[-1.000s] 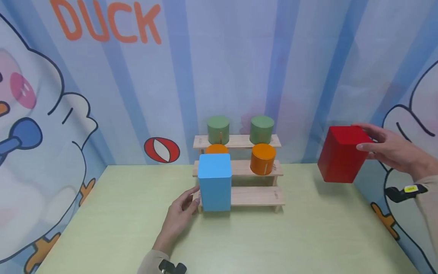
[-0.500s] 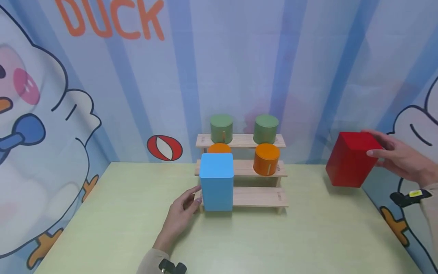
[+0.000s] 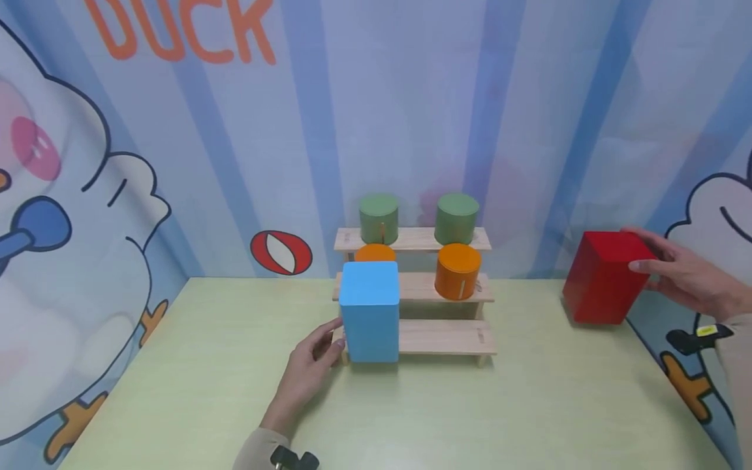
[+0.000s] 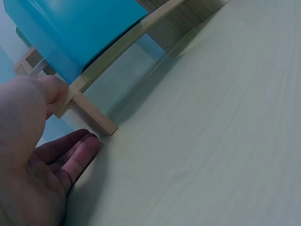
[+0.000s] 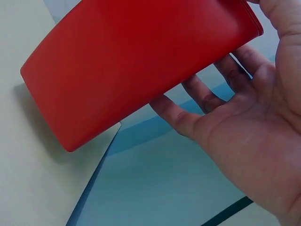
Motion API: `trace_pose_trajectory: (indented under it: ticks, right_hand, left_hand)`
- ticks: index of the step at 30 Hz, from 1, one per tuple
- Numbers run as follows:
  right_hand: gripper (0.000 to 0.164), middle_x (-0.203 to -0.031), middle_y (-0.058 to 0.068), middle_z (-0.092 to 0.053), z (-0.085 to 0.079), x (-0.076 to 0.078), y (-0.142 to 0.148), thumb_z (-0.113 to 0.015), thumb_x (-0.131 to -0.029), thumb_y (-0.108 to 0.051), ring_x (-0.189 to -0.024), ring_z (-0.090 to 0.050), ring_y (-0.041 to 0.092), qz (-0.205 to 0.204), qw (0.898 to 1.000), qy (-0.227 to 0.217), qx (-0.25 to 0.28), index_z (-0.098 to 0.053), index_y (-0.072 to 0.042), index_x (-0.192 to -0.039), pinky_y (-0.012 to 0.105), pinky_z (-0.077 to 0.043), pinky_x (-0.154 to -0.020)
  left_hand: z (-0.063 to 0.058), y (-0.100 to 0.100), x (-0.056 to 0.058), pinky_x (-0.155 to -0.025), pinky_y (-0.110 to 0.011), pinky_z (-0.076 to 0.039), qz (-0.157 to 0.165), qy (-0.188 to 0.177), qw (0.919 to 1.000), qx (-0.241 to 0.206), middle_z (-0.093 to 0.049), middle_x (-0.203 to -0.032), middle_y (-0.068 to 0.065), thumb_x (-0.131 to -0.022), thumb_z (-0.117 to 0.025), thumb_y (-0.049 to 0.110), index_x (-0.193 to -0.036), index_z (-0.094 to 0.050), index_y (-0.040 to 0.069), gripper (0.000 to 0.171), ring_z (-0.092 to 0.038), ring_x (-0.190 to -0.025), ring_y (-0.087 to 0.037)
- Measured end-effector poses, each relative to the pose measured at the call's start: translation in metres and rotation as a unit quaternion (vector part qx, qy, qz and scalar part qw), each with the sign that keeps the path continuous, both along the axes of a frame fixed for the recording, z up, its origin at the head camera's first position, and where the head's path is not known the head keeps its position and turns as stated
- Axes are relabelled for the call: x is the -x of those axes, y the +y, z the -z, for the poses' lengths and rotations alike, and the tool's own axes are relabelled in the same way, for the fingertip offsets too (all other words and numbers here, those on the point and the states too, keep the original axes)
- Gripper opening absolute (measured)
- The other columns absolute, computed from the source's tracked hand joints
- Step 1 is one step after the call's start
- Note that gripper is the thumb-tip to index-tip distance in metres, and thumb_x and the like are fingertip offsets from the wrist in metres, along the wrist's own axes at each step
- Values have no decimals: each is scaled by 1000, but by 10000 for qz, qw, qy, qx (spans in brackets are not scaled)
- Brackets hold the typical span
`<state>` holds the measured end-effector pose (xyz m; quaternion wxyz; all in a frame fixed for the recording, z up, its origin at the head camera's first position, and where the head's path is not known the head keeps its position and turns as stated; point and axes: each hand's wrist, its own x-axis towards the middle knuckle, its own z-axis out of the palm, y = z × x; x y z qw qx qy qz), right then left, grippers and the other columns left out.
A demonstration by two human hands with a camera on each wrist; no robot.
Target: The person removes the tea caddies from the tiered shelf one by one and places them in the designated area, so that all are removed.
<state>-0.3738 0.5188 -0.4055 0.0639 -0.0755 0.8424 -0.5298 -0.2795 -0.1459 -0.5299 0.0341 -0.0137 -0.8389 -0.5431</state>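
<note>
A three-step wooden stand [image 3: 442, 337] sits at the back of the table. On the left of its lowest step stands a blue box [image 3: 369, 326]. My left hand [image 3: 307, 369] pinches that step's left end between thumb and finger; in the left wrist view the other fingers [image 4: 81, 155] are loosely bent beside the stand's leg. At the table's far right, my right hand [image 3: 693, 274] grips the upper part of a red box [image 3: 605, 281], thumb in front and fingers behind. In the right wrist view, the box's lower end is close to the tabletop; I cannot tell whether it touches.
Two green cylinders [image 3: 378, 220] stand on the top step. The middle step bears an orange cylinder [image 3: 457, 273] at right and another, mostly hidden behind the blue box. A printed duck curtain [image 3: 399, 117] closes off the back and sides of the table [image 3: 440, 418].
My right hand has moved right and lower with the red box, towards the table's right edge. The left hand stays at the stand. The head view has shifted slightly.
</note>
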Motion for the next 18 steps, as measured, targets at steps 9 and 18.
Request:
trace_pose_trajectory:
  ticks: [9, 18]
  right_hand:
    - [83, -140, -29, -43, 14, 4, 2, -58, -117, -17, -120, -50, -5, 44, 10000, 9, -81, -5, -30, -181, 26, -62, -88]
    - [86, -144, -30, -44, 28, 8, 6, -55, -117, -10, -123, -51, -6, -117, 9996, 48, 251, 1, -26, -181, 21, -58, -91]
  left_hand:
    - [2, 0, 2, -124, -54, -48, 38, 35, 10000, -23, -59, -165, -7, -113, -69, 32, -160, -62, 30, 48, -55, -153, -37]
    - [3, -2, 0, -122, -56, -50, 33, 126, 9999, -57, -63, -160, -12, -113, -70, 31, -159, -63, 28, 47, -59, -148, -36]
